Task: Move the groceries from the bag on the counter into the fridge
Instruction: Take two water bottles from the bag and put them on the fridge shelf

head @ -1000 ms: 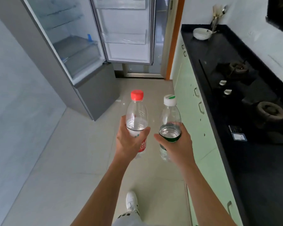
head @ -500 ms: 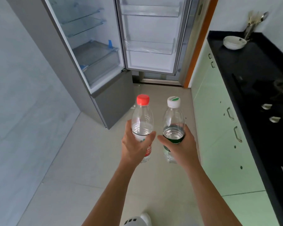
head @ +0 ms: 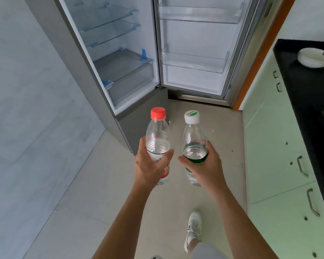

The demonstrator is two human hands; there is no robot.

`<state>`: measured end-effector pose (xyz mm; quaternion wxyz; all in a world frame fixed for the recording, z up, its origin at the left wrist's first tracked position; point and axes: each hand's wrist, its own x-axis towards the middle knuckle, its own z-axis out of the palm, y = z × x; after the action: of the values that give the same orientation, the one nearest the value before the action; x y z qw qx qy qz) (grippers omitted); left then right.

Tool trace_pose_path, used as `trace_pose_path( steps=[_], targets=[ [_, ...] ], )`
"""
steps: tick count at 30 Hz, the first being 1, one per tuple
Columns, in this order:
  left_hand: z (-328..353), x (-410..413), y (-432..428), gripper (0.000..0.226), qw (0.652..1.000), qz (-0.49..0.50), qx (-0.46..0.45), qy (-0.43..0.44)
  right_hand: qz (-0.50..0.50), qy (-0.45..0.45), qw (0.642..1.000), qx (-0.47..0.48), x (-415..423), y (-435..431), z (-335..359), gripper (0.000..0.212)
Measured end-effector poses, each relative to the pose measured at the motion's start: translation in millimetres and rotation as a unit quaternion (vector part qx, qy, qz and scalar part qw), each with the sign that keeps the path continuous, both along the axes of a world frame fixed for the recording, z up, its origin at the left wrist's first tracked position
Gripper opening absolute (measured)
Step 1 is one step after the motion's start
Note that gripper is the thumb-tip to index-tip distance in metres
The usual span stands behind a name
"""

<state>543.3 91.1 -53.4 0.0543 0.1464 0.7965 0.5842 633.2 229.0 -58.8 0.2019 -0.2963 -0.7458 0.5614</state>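
Two clear plastic water bottles, both upright and held side by side above the tiled floor [head: 82,202], in front of the open fridge [head: 94,75]. The red-capped bottle [head: 158,135] carries a red label and is gripped about its middle by the left hand [head: 150,165], fingers and thumb wrapped round the body. The white-capped bottle [head: 194,139], with a green label band, is gripped in the same way by the right hand [head: 204,169]. The two bottles stand near each other without touching; each is only partly filled with water. Ahead, the fridge compartment shows glass shelves [head: 108,32] over a clear drawer [head: 129,79]; its door [head: 198,43] is swung open to the right, with transparent door bins [head: 195,61]. To the right run pale green cabinets [head: 277,146] under a black counter [head: 310,90], on which stands a white bowl [head: 314,57]. A white shoe [head: 194,230] shows on the floor below the forearms.
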Motion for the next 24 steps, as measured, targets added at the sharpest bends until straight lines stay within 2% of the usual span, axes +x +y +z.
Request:
trace_pose_path(
  steps=[9, 12, 18, 24],
  targets=[
    [11, -89, 99, 0.05, 0.998, 0.055, -0.009, 0.011, 0.073, 0.02, 0.997, 0.008, -102, 109, 18, 0.047],
    [13, -113, 124, 0.056, 0.997, 0.073, -0.007, 0.016, 0.08, 0.027, 0.996, 0.006, -130, 138, 19, 0.047],
    [10, -146, 148, 0.05, 0.995, 0.098, -0.007, 0.024, 0.105, 0.023, 0.994, -0.005, -176, 172, 12, 0.046],
    [2, -188, 159, 0.055, 0.993, 0.114, 0.002, 0.006, 0.135, 0.016, 0.991, -0.004, -226, 187, 2, 0.048]
  ],
)
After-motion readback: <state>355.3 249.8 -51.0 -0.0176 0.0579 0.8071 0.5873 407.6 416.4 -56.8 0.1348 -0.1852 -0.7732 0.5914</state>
